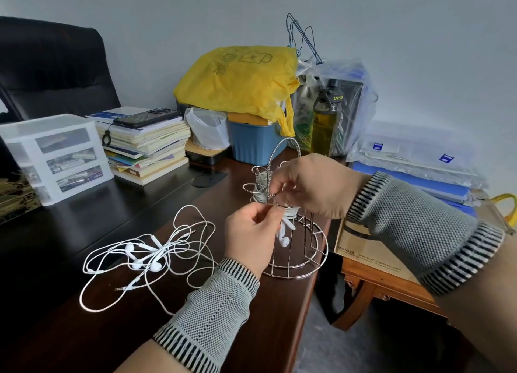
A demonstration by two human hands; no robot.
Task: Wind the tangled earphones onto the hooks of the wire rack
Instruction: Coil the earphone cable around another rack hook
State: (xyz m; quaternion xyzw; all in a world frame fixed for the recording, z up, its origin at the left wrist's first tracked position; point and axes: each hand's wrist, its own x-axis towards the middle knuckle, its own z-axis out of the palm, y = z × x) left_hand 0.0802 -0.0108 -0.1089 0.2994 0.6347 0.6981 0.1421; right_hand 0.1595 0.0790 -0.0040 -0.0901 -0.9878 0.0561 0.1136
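At the counter's [251, 330] near right edge, seen from the head camera, stands the wire rack [293, 233] — a round wire base, an upright post and an arched handle, with looped hooks [249, 188] jutting left from the post; white cord [261, 189] is already coiled about the upper hooks, and a pair of earbuds [284, 240] hangs down inside the frame just above the base. Both hands meet at the post: the right hand [310, 185] comes in from the right with its fingers [275, 186] curled and pinched at a hook, apparently on the cord there, though the exact contact is too small to tell; the left hand [251, 233] sits just below and to the left, its fingers [265, 213] curled in a pinch on what looks like the same strand near the lower coil.

Left of the left hand, on the dark counter, lies the tangled earphones [145, 258] heap — loose loops spread wide, several buds bunched at its middle, a plug pointing out at the lower left; it lies apart from both hands, and the left hand is plainly the nearer. I judge one earphone nearly wound and the heap untouched; the next reach would run leftward and toward the person, away from the rack, and the loops may drag one another along when lifted.
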